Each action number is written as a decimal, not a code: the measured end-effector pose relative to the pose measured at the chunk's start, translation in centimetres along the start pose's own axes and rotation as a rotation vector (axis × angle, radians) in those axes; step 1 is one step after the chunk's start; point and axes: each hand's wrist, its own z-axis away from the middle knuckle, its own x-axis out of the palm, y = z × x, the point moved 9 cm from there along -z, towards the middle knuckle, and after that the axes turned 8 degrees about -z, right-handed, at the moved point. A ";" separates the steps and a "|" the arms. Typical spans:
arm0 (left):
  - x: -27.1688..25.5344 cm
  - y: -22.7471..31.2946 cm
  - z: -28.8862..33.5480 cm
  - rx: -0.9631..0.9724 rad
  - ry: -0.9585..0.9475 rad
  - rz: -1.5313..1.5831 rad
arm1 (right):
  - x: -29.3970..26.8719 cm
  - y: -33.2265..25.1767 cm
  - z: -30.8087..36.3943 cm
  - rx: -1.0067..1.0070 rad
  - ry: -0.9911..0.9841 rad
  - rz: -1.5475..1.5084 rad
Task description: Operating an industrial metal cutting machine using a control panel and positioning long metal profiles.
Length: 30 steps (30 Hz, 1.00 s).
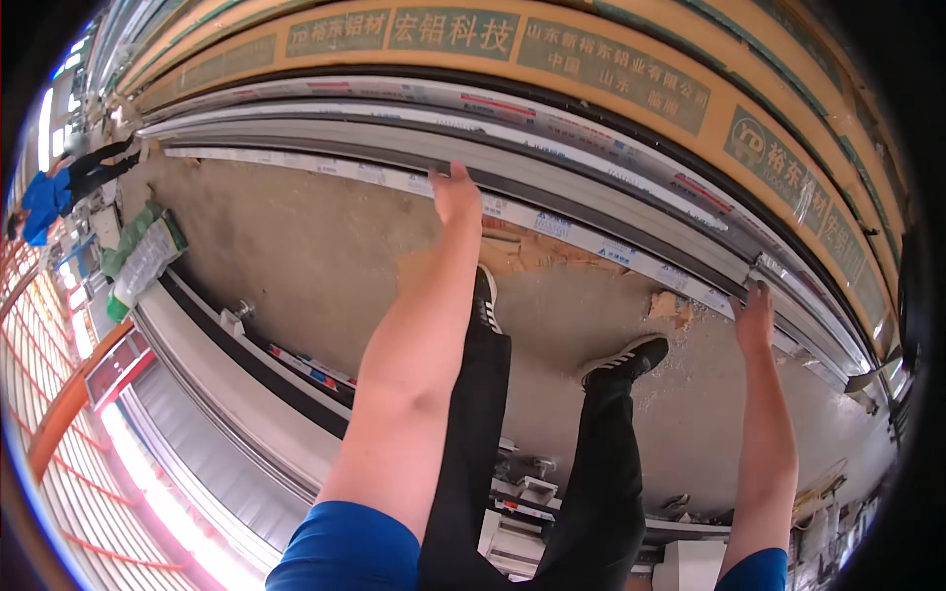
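Observation:
A long grey metal profile (611, 215), its near side faced with printed white film, runs from the far left to the right, at the front of a stack of similar profiles. My left hand (457, 195) grips it near its middle, the thumb and a finger showing over the top edge. Further right, my right hand (755, 321) is closed on the same profile, close to its right end. The undersides of both hands' grips are hidden. Behind it lie other film-wrapped profiles (552, 123), touching or nearly touching it.
Long brown cartons (611, 64) are stacked behind the profiles. Torn cardboard (673, 308) lies on the grey floor by my shoes. A long white machine bed (212, 369) stands at the left, with a green and white sack (143, 258) beyond it. A person in blue (44, 202) is far left.

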 end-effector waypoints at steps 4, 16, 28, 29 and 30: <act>2.7 0.1 -1.6 -0.060 -0.121 -0.125 | 1.1 -4.8 2.6 -0.114 0.220 -0.060; -14.2 -0.8 22.5 0.335 -0.898 -0.685 | 8.1 18.5 41.8 0.120 -0.364 -0.003; -38.9 5.2 45.2 0.456 -0.816 -0.786 | -0.6 22.2 65.6 0.669 0.069 -1.483; -39.1 6.7 47.6 0.506 -0.844 -0.771 | 0.1 23.2 67.6 0.636 0.131 -1.760; -39.8 4.0 46.9 0.598 -0.755 -0.859 | -4.9 21.3 66.7 0.679 0.060 -1.569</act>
